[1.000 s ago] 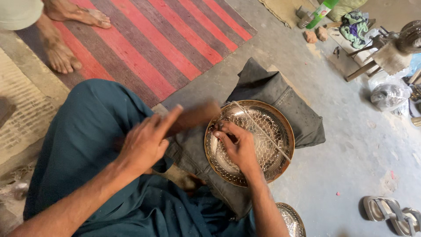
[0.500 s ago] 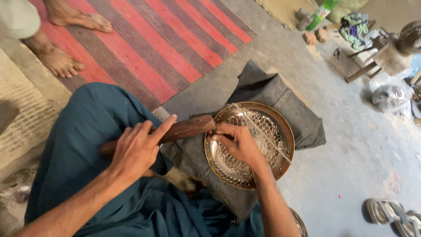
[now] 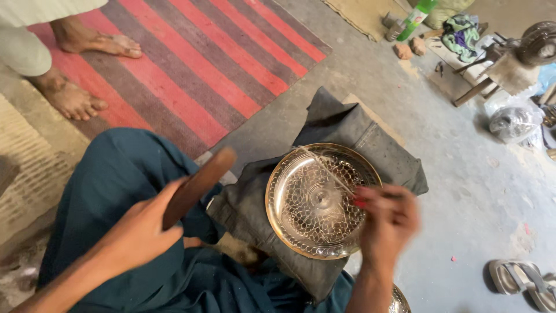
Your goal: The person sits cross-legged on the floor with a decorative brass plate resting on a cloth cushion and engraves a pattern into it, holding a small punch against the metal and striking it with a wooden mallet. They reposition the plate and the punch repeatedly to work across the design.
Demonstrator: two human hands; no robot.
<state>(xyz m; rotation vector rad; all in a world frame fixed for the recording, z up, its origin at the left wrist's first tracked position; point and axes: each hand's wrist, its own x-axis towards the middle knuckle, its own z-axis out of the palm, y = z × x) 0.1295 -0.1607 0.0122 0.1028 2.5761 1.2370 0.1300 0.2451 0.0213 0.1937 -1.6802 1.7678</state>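
A: Nearest first. Left hand point(image 3: 139, 232), low in frame over the teal-clad lap, fingers wrapped tight round a brown wooden mallet point(image 3: 197, 186). The club end is raised, pointing up and to the right, clear of everything.

B: And the right hand point(image 3: 387, 219)?

A: Blurred. It sits at the near right rim of the brass plate point(image 3: 318, 200), fingers pinched together on a thin rod-like tool point(image 3: 327, 171) with a red bit at the grip. The rod slants up and left across the dish, its far tip near the upper rim. How firm the pinch is, I cannot tell through the blur.

B: Where does the plate rest?

A: Flat on a folded dark cloth point(image 3: 347, 130) bunched over the person's knee and the concrete floor point(image 3: 452, 156). The inner field of the plate shows a netted, chased pattern around a plain centre.

B: Step in hand, by your reading?

A: I judge it to be chasing work, the tool being set on the pattern and the mallet cocked, not yet on the tool's head. The next stroke would call for the rod to stand steady on one cell and the mallet to land square on its top, light enough not to skid across the metal.

B: Farther out?

A: A red and grey striped rug point(image 3: 202, 64) beyond the knee, another person's bare feet point(image 3: 87, 69) on it. Sandals point(image 3: 521, 281) at lower right; a plastic bag point(image 3: 512, 122) and clutter at the far right corner.
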